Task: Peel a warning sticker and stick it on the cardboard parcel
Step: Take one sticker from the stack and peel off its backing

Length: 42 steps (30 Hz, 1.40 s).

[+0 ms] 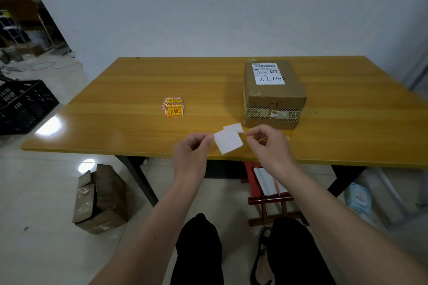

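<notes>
Soft, even indoor light, a bit dim.

The light comes from above. A bright white glare spot shines on the near left corner of the table, and another shines on the floor just below it. A soft shadow lies to the left of the parcel. Both hands, left hand and right hand, look a little blurry. Straight lines bend near the picture edges. The far left corner is dark and fuzzy.

Wooden table, pale wall

Packing room: parcel, crate
</notes>
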Each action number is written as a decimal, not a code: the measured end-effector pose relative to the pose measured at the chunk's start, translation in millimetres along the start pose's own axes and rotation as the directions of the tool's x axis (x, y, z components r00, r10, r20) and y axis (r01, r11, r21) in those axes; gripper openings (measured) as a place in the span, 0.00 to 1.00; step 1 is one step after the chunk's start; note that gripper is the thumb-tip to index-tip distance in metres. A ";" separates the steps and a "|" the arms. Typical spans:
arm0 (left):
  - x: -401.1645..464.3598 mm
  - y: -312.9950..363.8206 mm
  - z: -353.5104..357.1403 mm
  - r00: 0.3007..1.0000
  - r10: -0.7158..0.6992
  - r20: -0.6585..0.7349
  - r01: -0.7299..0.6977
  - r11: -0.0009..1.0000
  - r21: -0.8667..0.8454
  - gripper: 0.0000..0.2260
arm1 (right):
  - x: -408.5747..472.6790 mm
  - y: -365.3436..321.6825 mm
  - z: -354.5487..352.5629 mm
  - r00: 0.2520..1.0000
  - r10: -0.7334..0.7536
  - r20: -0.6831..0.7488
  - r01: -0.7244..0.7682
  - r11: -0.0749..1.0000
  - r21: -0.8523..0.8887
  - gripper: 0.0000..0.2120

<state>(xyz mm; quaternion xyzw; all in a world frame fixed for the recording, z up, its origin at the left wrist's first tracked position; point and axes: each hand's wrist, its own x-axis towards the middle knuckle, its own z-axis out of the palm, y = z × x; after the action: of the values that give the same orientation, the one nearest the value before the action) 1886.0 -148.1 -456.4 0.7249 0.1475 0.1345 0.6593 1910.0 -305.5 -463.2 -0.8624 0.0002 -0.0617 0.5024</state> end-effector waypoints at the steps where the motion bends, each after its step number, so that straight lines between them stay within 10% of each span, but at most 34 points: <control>1: -1.9 -0.2 -0.3 1.000 0.015 0.010 -0.015 1.000 0.012 0.03 | -2.5 -0.9 -1.6 1.000 0.001 -0.003 -0.001 1.000 0.010 0.07; 24: -12.1 0.5 0.0 0.988 0.144 0.061 -0.150 0.983 0.101 0.07 | -21.7 -20.5 -9.8 0.998 -0.061 -0.019 0.062 0.995 0.075 0.03; 33: -17.1 1.0 -2.6 0.942 0.335 0.021 -0.333 0.928 0.165 0.11 | -24.3 -35.8 -15.3 0.900 0.370 0.231 -0.430 0.840 0.332 0.18; 42: -20.0 -1.8 -5.2 0.913 0.406 0.034 -0.403 0.891 0.210 0.05 | -21.4 -29.0 -17.5 0.839 0.453 0.302 -0.544 0.693 0.473 0.07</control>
<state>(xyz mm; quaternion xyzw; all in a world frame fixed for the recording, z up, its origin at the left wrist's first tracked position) 1865.6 -151.0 -457.7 0.8050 0.0107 0.2562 0.5350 1885.1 -304.9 -431.9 -0.6536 0.1765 0.1499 0.7205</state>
